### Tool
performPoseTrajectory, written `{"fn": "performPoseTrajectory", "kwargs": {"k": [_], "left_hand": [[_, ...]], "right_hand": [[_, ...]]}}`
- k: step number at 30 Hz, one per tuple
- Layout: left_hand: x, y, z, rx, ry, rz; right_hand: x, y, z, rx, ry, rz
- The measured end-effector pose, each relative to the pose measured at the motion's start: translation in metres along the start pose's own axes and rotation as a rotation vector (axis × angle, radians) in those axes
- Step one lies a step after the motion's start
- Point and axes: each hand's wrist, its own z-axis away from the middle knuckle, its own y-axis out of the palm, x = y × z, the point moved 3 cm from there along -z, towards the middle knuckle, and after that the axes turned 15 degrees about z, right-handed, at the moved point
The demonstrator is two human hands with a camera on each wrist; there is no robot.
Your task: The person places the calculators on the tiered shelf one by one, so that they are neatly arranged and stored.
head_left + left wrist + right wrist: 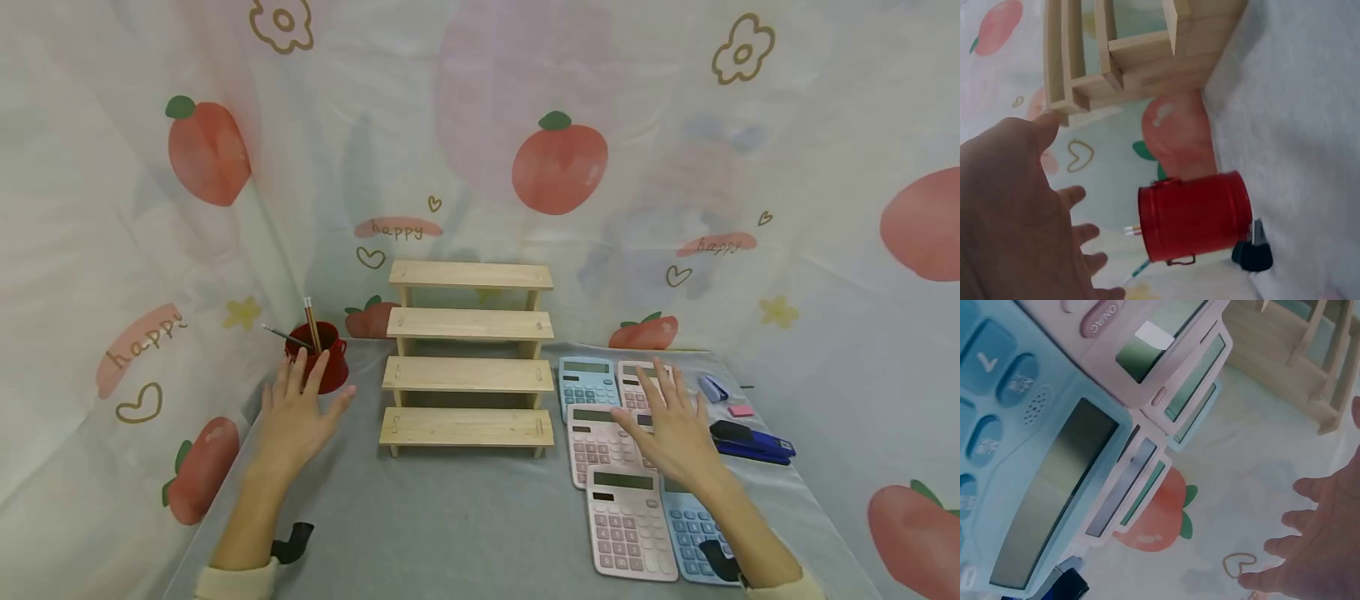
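Note:
My left hand (296,408) hovers open, fingers spread, just in front of a red metal cup (324,357) holding pencils; in the left wrist view the hand (1019,212) is apart from the cup (1194,215). My right hand (670,421) is open with fingers spread over several pink and blue calculators (628,521) lying flat on the grey table at the right. It hangs above them; contact cannot be told. A four-step wooden stand (468,358) sits between the hands, its steps bare. The right wrist view shows a blue calculator (1029,469) close up beside my fingers (1310,531).
A blue stapler (752,442), a small pink pad (741,410) and a pale blue object (712,388) lie right of the calculators. A fruit-print cloth backdrop (558,167) surrounds the grey table (465,517). A small black clip (1252,253) lies by the cup.

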Motion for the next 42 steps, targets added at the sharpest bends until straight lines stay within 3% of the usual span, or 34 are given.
{"fn": "performPoseTrajectory", "kwargs": {"k": [5,10,15,23,25,28,30,33,36,42], "left_hand": [[-0.007,0.013,-0.003,-0.009,0.022,0.086],[-0.014,0.022,-0.003,-0.014,-0.005,0.283],[-0.009,0.032,-0.004,-0.047,-0.066,0.427],[-0.003,0.059,-0.006,-0.028,-0.163,0.706],[-0.004,0.065,-0.006,-0.014,-0.199,0.813],[-0.004,0.073,-0.003,0.001,-0.322,1.004],[-0.004,0.079,0.0,-0.007,-0.408,1.14],[-0.005,0.091,0.004,-0.022,-0.482,1.296],[-0.007,0.102,0.007,-0.017,-0.471,1.319],[-0.008,0.113,0.01,-0.058,-0.43,1.345]], "right_hand": [[-0.011,-0.005,0.02,-0.018,0.012,0.013],[-0.021,-0.004,0.04,0.0,0.02,0.0],[-0.027,-0.001,0.059,0.03,0.03,-0.021],[-0.045,0.012,0.103,0.122,0.063,-0.05],[-0.05,0.018,0.114,0.153,0.082,-0.046],[-0.054,0.027,0.127,0.224,0.112,-0.029],[-0.056,0.035,0.133,0.309,0.135,-0.017],[-0.058,0.046,0.139,0.431,0.176,-0.029],[-0.06,0.054,0.143,0.51,0.223,-0.042],[-0.063,0.058,0.142,0.5,0.223,-0.042]]}}
